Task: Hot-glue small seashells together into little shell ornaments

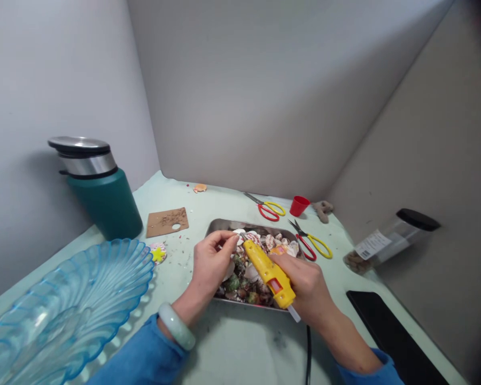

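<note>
My right hand [304, 283] is closed round a yellow hot glue gun [266, 270], with a clear glue stick [294, 313] poking out of its back end. The gun's nozzle points up and left, toward the fingertips of my left hand [212, 259]. Those fingers pinch a small white shell [239, 232], partly hidden by the fingertips. Both hands are above a metal tray [250, 305] filled with seashells [246, 275] of mixed sizes and colours.
At left stand a teal bottle [104, 206] and a blue scalloped dish [84, 299]. Behind lie cardboard [160, 222], two scissors [270, 208], and a red cup [299, 205]. A clear jar [388, 240] and black slab [396, 337] are at right; a cable [309, 353] runs forward.
</note>
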`<act>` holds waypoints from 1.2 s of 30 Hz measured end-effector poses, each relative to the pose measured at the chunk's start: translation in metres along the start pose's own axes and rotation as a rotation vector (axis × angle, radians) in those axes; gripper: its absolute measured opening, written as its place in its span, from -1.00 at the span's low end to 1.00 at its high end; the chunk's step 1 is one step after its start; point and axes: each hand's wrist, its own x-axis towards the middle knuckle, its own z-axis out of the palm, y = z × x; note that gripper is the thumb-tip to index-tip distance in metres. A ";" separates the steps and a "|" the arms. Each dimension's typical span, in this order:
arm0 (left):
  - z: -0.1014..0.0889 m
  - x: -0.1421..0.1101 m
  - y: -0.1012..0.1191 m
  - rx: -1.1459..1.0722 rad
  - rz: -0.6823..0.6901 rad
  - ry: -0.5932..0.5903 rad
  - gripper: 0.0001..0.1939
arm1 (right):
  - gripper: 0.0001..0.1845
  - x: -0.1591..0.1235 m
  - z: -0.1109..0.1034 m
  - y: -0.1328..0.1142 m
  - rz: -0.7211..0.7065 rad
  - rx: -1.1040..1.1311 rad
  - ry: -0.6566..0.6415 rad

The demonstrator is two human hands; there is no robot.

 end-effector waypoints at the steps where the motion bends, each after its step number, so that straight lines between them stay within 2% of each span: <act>1: 0.000 0.000 0.000 0.000 -0.001 0.003 -0.74 | -0.77 0.000 0.000 0.001 -0.001 -0.001 0.002; 10: -0.001 0.001 -0.002 -0.011 -0.004 0.014 -0.74 | -0.81 -0.002 -0.001 0.002 0.009 -0.027 0.016; 21: -0.001 0.000 -0.002 -0.008 -0.008 -0.007 -0.76 | -0.80 -0.002 0.002 0.000 0.017 0.000 -0.039; 26: -0.001 0.000 -0.002 -0.026 -0.002 0.006 -0.76 | -0.80 -0.002 -0.001 0.003 0.004 -0.031 -0.003; 36: -0.001 0.001 -0.004 -0.002 -0.002 -0.010 -0.73 | -0.78 -0.001 0.001 -0.001 -0.005 -0.030 -0.015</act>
